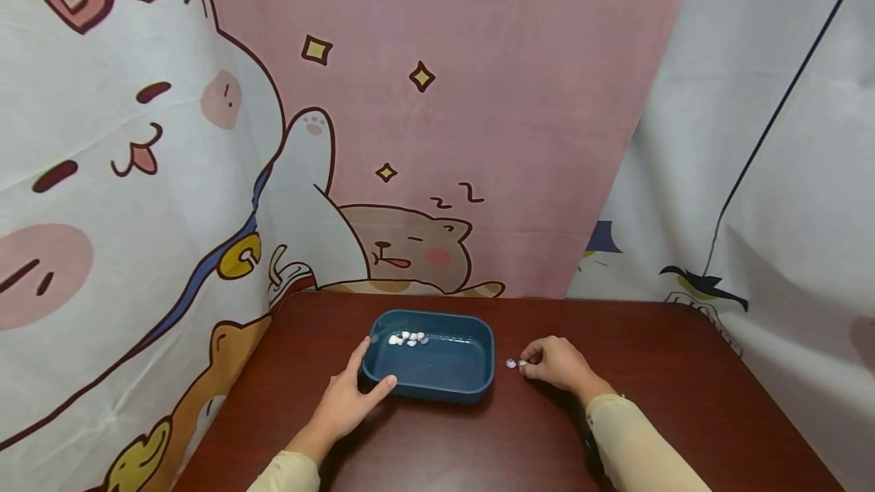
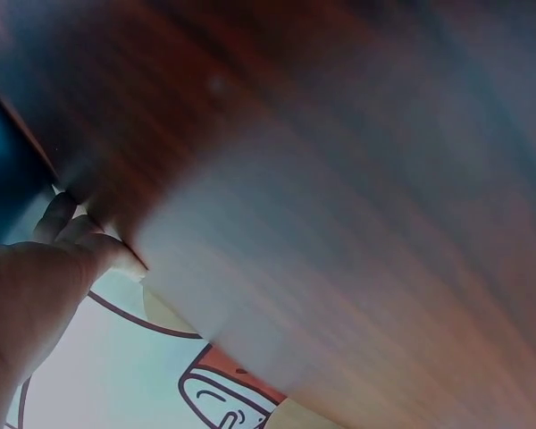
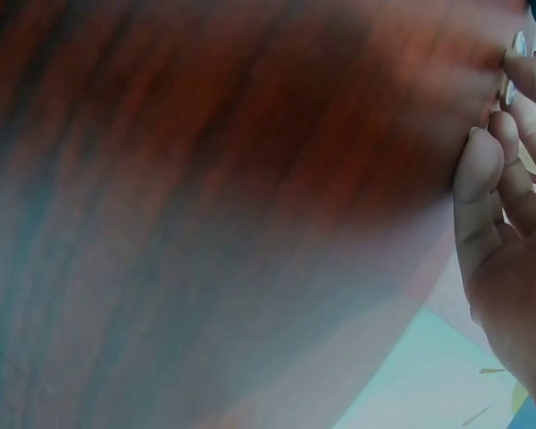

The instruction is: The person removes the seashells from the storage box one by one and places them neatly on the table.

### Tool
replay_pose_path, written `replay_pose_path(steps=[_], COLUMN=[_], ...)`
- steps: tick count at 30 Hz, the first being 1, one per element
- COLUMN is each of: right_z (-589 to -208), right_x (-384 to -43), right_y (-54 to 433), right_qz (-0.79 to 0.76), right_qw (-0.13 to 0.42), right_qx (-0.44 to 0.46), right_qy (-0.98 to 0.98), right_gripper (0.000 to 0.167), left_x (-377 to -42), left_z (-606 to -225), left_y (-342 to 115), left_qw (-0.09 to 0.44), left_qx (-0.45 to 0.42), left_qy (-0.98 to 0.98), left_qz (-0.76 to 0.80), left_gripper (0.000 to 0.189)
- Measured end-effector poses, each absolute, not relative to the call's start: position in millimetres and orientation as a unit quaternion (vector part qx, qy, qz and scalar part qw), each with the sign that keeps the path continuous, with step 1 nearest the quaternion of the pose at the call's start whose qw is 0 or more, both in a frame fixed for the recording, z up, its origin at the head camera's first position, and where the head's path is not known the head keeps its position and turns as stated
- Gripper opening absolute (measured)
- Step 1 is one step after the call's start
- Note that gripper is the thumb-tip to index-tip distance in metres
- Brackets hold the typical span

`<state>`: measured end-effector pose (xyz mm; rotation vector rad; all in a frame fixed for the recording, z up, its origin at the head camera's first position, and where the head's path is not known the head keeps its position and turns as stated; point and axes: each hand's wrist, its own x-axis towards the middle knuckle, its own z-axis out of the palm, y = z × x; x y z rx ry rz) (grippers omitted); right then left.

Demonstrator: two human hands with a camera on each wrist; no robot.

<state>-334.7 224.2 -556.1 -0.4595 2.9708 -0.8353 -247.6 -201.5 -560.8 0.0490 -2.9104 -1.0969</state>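
A dark blue rectangular tray [image 1: 432,389] stands on the table, with several small white and pale purple round pieces [image 1: 412,338] near its far left corner. My left hand [image 1: 345,398] rests against the tray's left front corner, thumb on the front rim and fingers along the left side. To the right of the tray, my right hand [image 1: 559,363] pinches a small pale round piece [image 1: 522,363] at the table surface. In the right wrist view this disc [image 3: 517,67] shows under a fingertip. Beside it lies a loose pale purple piece [image 1: 510,364], apart from the tray.
The dark reddish-brown table [image 1: 451,450] runs back to a pink and white curtain [image 1: 519,135] printed with cartoon animals. Both wrist views show mostly blurred tabletop, and only an edge of the tray appears in the left one.
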Motion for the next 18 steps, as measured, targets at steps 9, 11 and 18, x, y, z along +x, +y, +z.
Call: replay_pose_path(steps=[9, 11, 18], right_z=[-553.5, -552.6, -550.8], right_x=[-337.1, -337.1, -334.6], right_y=[226.4, 225.9, 224.9], right_qz=[-0.289, -0.301, -0.327], right_qw=[0.038, 0.044, 0.054], right_qx=[-0.16, -0.159, -0.146], right_qy=[0.943, 0.939, 0.932], right_gripper=[0.012, 0.012, 0.014], left_x=[-247.5, -247.7, -248.0], left_z=[-561.8, -561.4, -560.5], left_y=[-200.9, -200.9, -201.4], left_qw=[0.018, 0.016, 0.013], left_qx=[0.013, 0.013, 0.017], left_qy=[-0.936, -0.935, -0.935], left_qz=[-0.352, -0.353, -0.353], left_gripper=[0.101, 0.101, 0.1])
